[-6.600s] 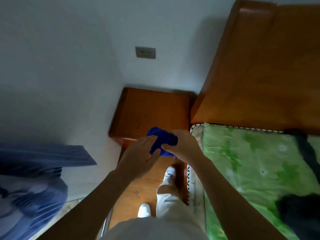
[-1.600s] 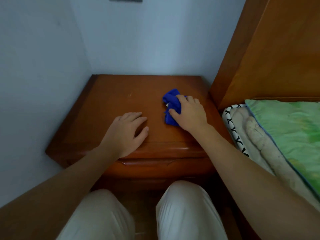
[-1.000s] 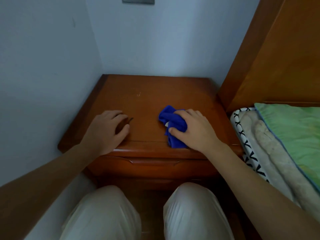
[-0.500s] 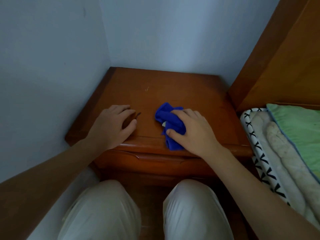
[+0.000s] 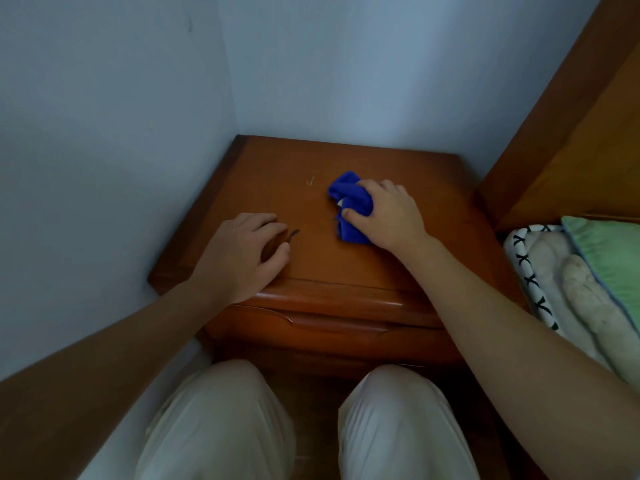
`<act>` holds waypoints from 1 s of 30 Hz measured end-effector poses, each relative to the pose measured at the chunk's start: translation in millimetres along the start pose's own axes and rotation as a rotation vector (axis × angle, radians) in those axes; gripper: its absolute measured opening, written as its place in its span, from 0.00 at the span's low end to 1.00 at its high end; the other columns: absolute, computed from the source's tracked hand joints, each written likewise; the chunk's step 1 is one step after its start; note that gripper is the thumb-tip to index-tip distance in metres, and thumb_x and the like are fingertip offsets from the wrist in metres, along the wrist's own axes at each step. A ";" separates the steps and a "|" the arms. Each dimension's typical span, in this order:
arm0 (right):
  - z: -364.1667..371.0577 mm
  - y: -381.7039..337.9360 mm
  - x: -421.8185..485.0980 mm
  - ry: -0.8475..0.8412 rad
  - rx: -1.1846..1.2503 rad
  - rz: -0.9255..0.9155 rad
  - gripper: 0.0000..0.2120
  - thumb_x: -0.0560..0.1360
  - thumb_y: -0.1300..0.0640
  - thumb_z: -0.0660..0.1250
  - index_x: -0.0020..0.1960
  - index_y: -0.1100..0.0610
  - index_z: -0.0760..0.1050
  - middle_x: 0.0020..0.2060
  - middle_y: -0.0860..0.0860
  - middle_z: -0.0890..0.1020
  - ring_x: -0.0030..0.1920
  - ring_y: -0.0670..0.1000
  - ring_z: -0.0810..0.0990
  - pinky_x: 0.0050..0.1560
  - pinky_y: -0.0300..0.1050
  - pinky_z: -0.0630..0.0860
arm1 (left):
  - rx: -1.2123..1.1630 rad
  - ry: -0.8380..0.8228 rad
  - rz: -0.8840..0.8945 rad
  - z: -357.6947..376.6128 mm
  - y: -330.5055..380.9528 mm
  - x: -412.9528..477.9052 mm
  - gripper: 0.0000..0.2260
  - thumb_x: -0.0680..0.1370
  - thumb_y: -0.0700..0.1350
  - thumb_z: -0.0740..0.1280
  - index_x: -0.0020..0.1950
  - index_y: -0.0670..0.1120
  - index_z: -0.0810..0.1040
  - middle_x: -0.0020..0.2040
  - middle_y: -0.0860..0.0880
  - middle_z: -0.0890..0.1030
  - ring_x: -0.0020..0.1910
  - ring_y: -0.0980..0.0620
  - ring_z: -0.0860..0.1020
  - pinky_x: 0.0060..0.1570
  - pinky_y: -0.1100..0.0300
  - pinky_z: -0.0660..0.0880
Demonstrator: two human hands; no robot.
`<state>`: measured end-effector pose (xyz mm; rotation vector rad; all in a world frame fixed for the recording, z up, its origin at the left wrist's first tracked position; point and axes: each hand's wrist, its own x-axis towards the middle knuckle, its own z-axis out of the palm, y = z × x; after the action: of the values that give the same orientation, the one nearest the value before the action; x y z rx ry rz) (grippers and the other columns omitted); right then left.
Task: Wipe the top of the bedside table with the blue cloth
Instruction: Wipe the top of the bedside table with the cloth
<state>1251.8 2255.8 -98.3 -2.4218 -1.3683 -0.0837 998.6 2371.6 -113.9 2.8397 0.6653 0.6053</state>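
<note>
The brown wooden bedside table (image 5: 398, 265) stands in the corner between two pale walls. A crumpled blue cloth (image 5: 348, 199) lies on the middle of its top, and my right hand (image 5: 384, 213) presses down on it with fingers curled around it. My left hand (image 5: 242, 254) rests flat on the table's front left part, fingers loosely spread, holding nothing. A small dark mark shows on the wood just right of its fingertips.
A wooden headboard (image 5: 568, 133) rises at the right. Below it lie a green blanket (image 5: 609, 258) and a white bedding edge with black crosses (image 5: 533, 282). My knees in pale trousers (image 5: 221, 420) are in front of the table's drawer (image 5: 329, 327).
My right hand has slid the blue cloth away from the front edge toward the middle of the tabletop. My left hand has stayed on the front left part.
</note>
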 end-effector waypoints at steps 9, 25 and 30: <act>-2.1 -17.4 -54.4 -0.006 0.019 -0.092 0.29 0.75 0.34 0.64 0.73 0.45 0.69 0.64 0.48 0.75 0.62 0.53 0.73 0.62 0.51 0.71 | 0.005 -0.013 -0.009 -1.4 2.0 -0.4 0.25 0.79 0.59 0.55 0.67 0.46 0.78 0.67 0.45 0.78 0.67 0.47 0.73 0.65 0.47 0.71; 9.9 -19.5 -3.8 0.009 0.017 -0.080 0.29 0.74 0.33 0.63 0.71 0.44 0.70 0.63 0.49 0.76 0.63 0.55 0.74 0.61 0.52 0.69 | 0.014 0.018 0.004 1.8 -1.3 0.1 0.23 0.79 0.58 0.57 0.66 0.47 0.79 0.66 0.47 0.79 0.66 0.49 0.73 0.63 0.51 0.69; 19.3 -23.0 26.5 0.003 -0.008 -0.029 0.29 0.75 0.34 0.63 0.72 0.46 0.70 0.65 0.53 0.76 0.63 0.57 0.73 0.61 0.53 0.68 | 0.010 0.007 -0.002 0.3 0.3 0.1 0.23 0.80 0.58 0.56 0.66 0.47 0.79 0.66 0.47 0.78 0.67 0.49 0.73 0.64 0.50 0.70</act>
<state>1244.2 2294.7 -104.0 -2.4073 -1.4045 -0.1001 999.0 2371.3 -114.1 2.8469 0.6735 0.6133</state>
